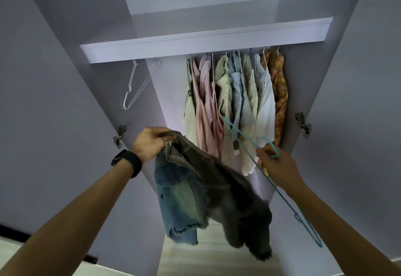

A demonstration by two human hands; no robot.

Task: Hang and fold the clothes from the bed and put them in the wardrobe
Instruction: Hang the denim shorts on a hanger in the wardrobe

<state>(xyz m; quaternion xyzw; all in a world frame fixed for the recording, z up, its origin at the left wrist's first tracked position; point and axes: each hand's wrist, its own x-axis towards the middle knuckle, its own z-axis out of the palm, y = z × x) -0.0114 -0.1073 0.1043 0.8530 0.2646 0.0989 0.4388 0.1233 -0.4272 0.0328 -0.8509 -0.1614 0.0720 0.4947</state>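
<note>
I stand in front of the open wardrobe. My left hand grips the waistband of a pair of frayed denim shorts, which hang down in front of the wardrobe's opening. Near its hook, a teal hanger is held by my right hand; the hanger slants down to the right past my forearm. Several shirts and tops hang on the rail under the shelf.
Two bare white wire hangers hang in the left compartment. The wardrobe doors stand open on both sides. A pale shelf spans the top above the rail. Light floor shows at the bottom.
</note>
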